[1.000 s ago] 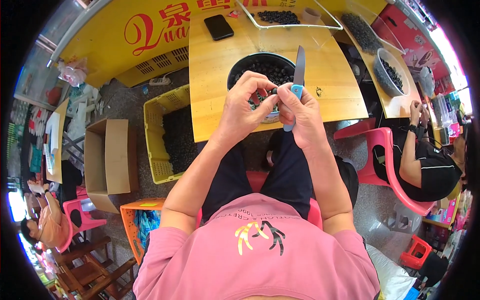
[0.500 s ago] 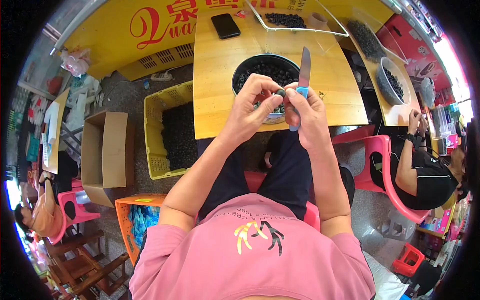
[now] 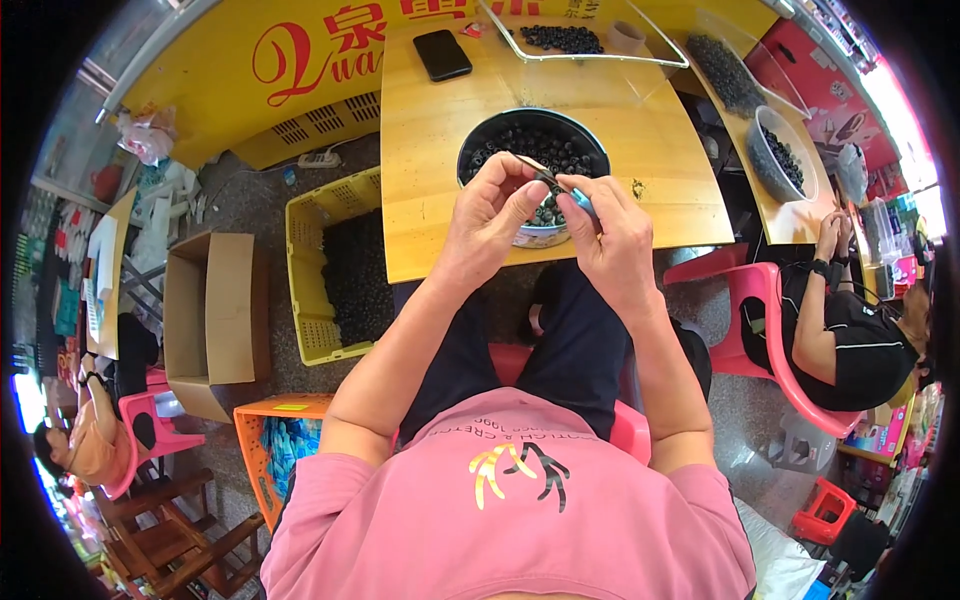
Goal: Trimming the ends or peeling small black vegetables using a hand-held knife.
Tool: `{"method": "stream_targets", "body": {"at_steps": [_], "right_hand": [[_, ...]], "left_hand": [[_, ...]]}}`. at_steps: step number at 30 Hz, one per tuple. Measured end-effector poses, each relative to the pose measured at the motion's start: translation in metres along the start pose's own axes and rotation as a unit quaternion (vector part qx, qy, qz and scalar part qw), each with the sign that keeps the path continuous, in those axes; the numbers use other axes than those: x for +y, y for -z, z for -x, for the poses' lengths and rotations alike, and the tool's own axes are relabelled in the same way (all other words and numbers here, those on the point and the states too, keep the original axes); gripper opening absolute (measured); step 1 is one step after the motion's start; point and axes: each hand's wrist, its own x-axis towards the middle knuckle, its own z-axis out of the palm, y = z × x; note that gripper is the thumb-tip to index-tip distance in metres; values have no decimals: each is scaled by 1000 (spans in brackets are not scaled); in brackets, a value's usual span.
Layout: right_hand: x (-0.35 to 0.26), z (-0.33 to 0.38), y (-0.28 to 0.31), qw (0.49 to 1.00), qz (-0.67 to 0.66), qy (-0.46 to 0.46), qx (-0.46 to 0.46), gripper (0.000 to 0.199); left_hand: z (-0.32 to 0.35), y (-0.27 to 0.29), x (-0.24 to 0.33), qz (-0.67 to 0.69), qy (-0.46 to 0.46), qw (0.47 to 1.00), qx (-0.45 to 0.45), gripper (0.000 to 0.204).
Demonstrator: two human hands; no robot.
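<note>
Between the fingertips of my left hand (image 3: 490, 212) is a small dark round piece; its kind is hard to make out, as my fingers largely hide it. My right hand (image 3: 615, 232) grips a small knife by its blue handle (image 3: 583, 203), the blade pointing left across my left fingertips. Both hands meet over the near part of a round bowl (image 3: 604, 150) on the wooden table. Inside lie many dark round pieces (image 3: 540, 143), with some greenish bits near the front.
A black phone (image 3: 442, 55) and a clear-sided tray (image 3: 600, 60) sit farther back on the table (image 3: 420, 180). To the left are a yellow crate (image 3: 305, 270) of dark pieces, a cardboard box (image 3: 230, 310) and an orange crate (image 3: 250, 455). Another person (image 3: 850, 345) sits at right.
The knife has swung from upright to pointing left, its blade now at the piece in my left fingers. My right hand has turned inward; my left stays near the same spot.
</note>
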Motion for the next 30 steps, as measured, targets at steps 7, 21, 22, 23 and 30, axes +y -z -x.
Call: {"method": "stream_targets", "body": {"at_steps": [7, 21, 22, 23, 30], "right_hand": [[8, 4, -7, 998, 49, 1, 25, 17], [-14, -6, -4, 833, -471, -289, -36, 26], [-14, -6, -4, 815, -490, -307, -42, 26], [-14, -5, -4, 796, -509, -325, -48, 26], [-12, -3, -5, 766, -547, -332, -54, 26]], "left_hand": [[2, -4, 2, 16, -13, 1000, 12, 12], [7, -11, 5, 6, -94, 996, -2, 14], [7, -10, 5, 5, -94, 996, -3, 14], [8, -8, 6, 1, -94, 996, -6, 13], [11, -4, 9, 42, -71, 996, -19, 14]]}}
